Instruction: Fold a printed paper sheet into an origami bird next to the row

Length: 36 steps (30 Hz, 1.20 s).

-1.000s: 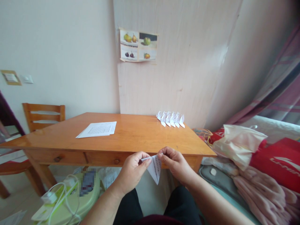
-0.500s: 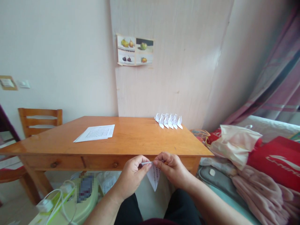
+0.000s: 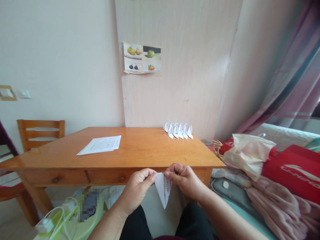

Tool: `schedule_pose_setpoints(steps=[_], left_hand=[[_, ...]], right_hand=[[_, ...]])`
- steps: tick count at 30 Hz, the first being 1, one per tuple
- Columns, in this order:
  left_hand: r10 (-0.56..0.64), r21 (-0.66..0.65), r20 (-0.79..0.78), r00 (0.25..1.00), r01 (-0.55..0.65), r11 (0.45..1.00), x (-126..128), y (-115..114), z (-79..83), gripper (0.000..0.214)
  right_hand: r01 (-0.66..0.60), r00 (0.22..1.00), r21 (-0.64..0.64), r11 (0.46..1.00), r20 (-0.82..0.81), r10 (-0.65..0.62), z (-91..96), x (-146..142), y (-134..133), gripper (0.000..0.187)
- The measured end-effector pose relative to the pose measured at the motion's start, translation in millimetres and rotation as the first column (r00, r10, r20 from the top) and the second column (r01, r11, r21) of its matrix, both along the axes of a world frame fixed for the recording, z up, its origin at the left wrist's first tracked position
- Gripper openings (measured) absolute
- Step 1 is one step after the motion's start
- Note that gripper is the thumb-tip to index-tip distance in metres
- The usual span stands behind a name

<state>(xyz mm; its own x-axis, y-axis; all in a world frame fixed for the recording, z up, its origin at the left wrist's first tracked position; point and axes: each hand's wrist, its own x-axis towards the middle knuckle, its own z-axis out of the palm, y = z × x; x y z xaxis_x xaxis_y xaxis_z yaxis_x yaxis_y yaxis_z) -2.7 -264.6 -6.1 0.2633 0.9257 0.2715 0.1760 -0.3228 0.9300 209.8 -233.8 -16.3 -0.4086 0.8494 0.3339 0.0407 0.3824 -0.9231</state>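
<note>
My left hand [image 3: 138,187] and my right hand [image 3: 183,179] pinch the top corners of a folded piece of printed white paper [image 3: 163,188], which hangs point-down between them, just in front of the wooden table's [image 3: 140,151] near edge. A row of several folded white paper pieces [image 3: 178,130] stands at the table's far right, against the wall. A flat stack of printed sheets [image 3: 100,145] lies on the table to the left.
A wooden chair [image 3: 38,133] stands at the far left behind the table. On the right, a red bag [image 3: 292,173], a plastic bag [image 3: 247,151] and pink cloth [image 3: 277,206] are piled. A green device with white cables [image 3: 67,213] sits low left.
The view has tilted and shifted slightly. Both hands kept pinching the folded paper and worked its top edge; the paper hangs a little lower and more open between them.
</note>
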Motion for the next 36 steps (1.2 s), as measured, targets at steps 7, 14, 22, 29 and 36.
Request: schedule_pose_setpoints(steps=[7,14,22,29,36], left_hand=[[-0.063,-0.02,0.023,0.998,0.064,0.998,0,21,7.1,0.032],[-0.082,0.05,0.025,0.996,0.08,0.996,8,86,21.9,0.033],[-0.109,0.026,-0.109,0.988,0.113,0.993,12,156,36.9,0.038],[-0.074,0.018,-0.203,0.976,0.08,0.997,-3,197,45.2,0.043],[0.09,-0.009,-0.263,0.961,-0.096,0.995,-26,235,21.5,0.037]], right_hand=[[0.048,0.995,-0.032,0.998,0.086,-0.045,10.8,6,17,0.035],[0.119,0.987,0.082,0.99,0.1,-0.127,29.0,15,69,0.038],[0.266,0.93,0.255,0.93,0.186,-0.317,26.6,27,135,0.029],[0.296,0.836,0.469,0.832,0.295,-0.464,18.7,18,164,0.028],[0.317,0.788,0.347,0.882,0.42,-0.449,-0.4,24,191,0.031]])
